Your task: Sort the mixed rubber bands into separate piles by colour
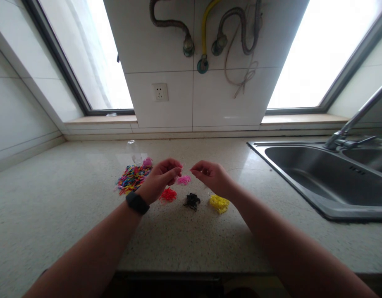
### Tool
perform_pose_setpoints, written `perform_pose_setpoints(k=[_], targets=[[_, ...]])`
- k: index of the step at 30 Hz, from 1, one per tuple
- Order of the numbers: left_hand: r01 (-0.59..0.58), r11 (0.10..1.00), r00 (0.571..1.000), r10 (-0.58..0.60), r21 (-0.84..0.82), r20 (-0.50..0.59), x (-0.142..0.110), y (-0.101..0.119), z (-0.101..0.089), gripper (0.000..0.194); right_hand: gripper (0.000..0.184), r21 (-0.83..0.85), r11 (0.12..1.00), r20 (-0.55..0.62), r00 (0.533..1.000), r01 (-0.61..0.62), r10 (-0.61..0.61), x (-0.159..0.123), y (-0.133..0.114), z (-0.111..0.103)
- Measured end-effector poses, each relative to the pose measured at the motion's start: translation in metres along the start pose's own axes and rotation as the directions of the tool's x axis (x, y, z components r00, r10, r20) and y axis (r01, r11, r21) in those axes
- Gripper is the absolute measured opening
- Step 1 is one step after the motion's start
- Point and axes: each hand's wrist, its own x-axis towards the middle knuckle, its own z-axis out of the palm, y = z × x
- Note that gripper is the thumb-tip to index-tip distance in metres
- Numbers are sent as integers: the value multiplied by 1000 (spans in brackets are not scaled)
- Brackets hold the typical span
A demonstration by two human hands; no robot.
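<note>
My left hand (166,174), with a dark band on its wrist, is closed in a pinch; a bit of pink rubber band (180,167) shows at its fingertips. Facing it across a small gap, my right hand (211,176) also pinches, but what its fingertips hold is too small to make out. Below and between the hands lies a small pink pile of rubber bands (184,180). Nearer to me are a red pile (168,195), a black pile (192,201) and a yellow pile (219,203). Beside my left hand spreads a larger mixed-colour heap (132,179), partly hidden by that hand.
A clear, transparent container (135,152) is behind the mixed heap on the speckled countertop (85,207). To the right, a steel sink (302,178) with a faucet (336,138) is set into the counter. The tiled wall has a socket (160,92) and hoses.
</note>
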Motion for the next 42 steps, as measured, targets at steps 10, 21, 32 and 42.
perform_pose_setpoints(k=[10, 21, 32, 42], targets=[[-15, 981, 997, 30, 194, -74, 6, -6, -4, 23, 18, -556, 831, 114, 993, 32, 38, 4, 9, -1], [-11, 971, 997, 28, 237, -67, 6, -2, 0, 22, 15, -670, 738, 208, 975, 79, 84, 7, 12, 6], [-34, 962, 997, 53, 270, -62, 6, -2, 0, 21, 17, -726, 675, 277, 953, 127, 119, 8, 14, 1], [-30, 960, 996, 51, 280, -70, 5, -1, 1, 22, 23, -755, 634, 314, 941, 166, 128, 7, 10, 4]])
